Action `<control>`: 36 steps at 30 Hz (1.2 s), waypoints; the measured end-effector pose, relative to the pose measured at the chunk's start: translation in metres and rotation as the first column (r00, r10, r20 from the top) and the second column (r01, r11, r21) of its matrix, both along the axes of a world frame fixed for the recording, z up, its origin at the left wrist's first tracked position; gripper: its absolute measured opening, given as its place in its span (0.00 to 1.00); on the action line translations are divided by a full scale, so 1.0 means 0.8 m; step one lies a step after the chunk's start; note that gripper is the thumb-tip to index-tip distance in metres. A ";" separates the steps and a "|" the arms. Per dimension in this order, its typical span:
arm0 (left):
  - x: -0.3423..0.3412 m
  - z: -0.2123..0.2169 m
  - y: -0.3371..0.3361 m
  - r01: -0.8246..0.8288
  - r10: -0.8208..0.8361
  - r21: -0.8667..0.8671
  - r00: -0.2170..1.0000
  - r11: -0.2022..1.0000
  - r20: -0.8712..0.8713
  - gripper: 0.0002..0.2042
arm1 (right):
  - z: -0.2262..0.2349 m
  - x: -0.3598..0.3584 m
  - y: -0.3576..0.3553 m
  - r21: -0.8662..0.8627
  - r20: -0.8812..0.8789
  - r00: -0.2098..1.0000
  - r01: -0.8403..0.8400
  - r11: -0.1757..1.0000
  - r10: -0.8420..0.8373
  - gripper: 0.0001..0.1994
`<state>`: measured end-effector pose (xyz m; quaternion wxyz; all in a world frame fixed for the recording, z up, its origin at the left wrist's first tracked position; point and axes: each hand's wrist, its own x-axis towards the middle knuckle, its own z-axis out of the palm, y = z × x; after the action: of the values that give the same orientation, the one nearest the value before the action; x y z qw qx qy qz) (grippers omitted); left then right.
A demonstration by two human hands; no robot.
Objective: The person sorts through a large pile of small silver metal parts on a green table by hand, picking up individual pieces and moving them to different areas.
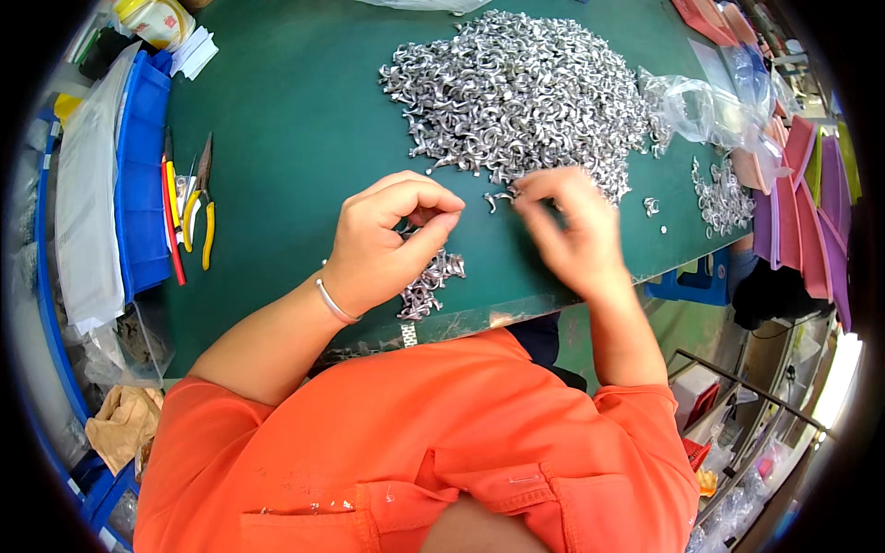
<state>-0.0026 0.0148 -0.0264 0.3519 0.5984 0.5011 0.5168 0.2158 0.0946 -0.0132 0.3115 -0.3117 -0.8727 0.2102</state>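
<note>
On the green tabletop lies a large pile of small, curved silvery metal pieces. My left hand, with a bangle on its wrist, is closed in a pinch above a smaller heap of similar pieces. Whatever its fingertips hold is too small to make out. At the pile's near edge is my right hand, slightly blurred, its fingers curled inward with thumb and forefinger closed. What they grip cannot be made out. Between the two hands lie a few loose metal pieces.
Pliers with yellow handles and a red-handled tool lie left, beside a blue bin. At right are silvery rings, a clear plastic bag and pink and purple sheets. A blue stool stands below.
</note>
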 end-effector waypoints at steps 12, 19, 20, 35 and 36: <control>0.006 -0.002 0.002 -0.009 0.010 0.014 0.999 1.000 -0.031 0.08 | -0.021 -0.027 -0.015 0.289 0.172 0.985 -0.067 0.955 0.016 0.10; 0.008 0.003 0.001 -0.009 0.009 -0.018 1.000 1.000 -0.010 0.09 | -0.024 -0.033 -0.028 0.139 -0.018 0.998 -0.058 0.989 0.061 0.12; 0.007 0.002 0.000 -0.004 0.003 -0.012 1.000 1.000 -0.028 0.09 | -0.021 -0.037 -0.031 0.128 -0.097 0.993 -0.054 0.990 0.067 0.14; 0.002 0.005 -0.001 0.263 0.005 -0.360 0.801 0.895 0.598 0.05 | -0.039 -0.050 -0.048 -0.092 -0.514 0.857 -0.018 0.996 -0.032 0.16; 0.002 0.005 -0.001 0.262 0.015 -0.369 0.798 0.892 0.603 0.04 | -0.039 -0.051 -0.048 -0.102 -0.530 0.847 -0.021 0.995 -0.037 0.16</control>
<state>-0.0012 0.0140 -0.0226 0.6479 0.3460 0.4275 0.5270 0.1752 0.0559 -0.0441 0.5248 -0.2608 -0.7392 0.3319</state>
